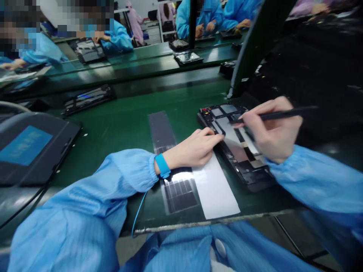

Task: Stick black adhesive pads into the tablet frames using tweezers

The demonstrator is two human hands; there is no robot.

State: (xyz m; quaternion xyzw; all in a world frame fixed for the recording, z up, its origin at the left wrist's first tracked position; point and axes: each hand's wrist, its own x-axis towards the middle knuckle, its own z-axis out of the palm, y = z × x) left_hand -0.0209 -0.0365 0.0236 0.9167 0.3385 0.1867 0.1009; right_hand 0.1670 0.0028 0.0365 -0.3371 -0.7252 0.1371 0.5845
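Note:
An opened tablet body (pixel 235 145) lies at an angle on the green belt, showing dark internal parts and a pale reflective sheet. My right hand (pixel 269 130) grips a slim black pen-like tool (pixel 289 112), whose tip is over the tablet's upper middle. My left hand (pixel 193 148) lies on a long dark film strip (pixel 161 130), with its fingertips touching the tablet's near edge. A white backing strip (pixel 214 189) lies beneath that hand and next to the tablet. A blue wrist strap (pixel 162 165) circles my left wrist.
A green conveyor belt (pixel 119 151) runs across the bench. A black-cased tablet (pixel 31 151) stands at the left, and another dark device (pixel 87 99) lies behind. A dark upright post (pixel 255 49) rises at the right. Co-workers in blue handle devices across the bench.

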